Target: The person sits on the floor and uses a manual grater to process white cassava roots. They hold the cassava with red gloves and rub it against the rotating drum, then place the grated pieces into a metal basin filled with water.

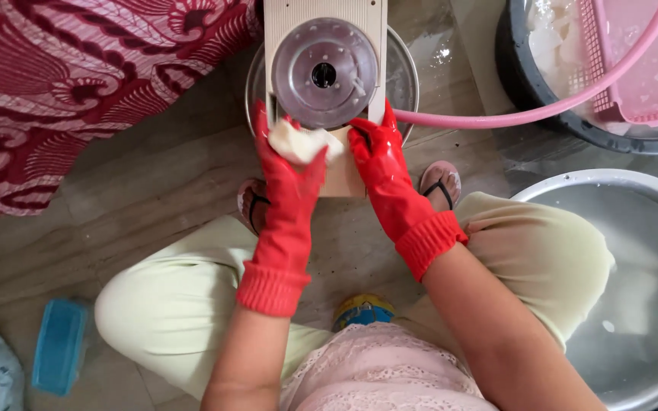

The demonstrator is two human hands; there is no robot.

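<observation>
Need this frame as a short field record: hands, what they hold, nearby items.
left hand: left hand in a red rubber glove, gripping a white chunk against the slicer
right hand: right hand in a red glove, on the slicer's edge
slicer: beige slicer board with a round disc, lying over a steel bowl
hose: pink hose running to the dark tub
basin: large steel basin at right
floor: blue box at lower left

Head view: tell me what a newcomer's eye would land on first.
The bright red rubber gloves at centre: the left hand presses a white chunk against a beige slicer board with a round metal blade disc, while the right hand steadies the board's edge. A pink hose arcs to a dark tub at upper right; a steel basin sits lower right.
</observation>
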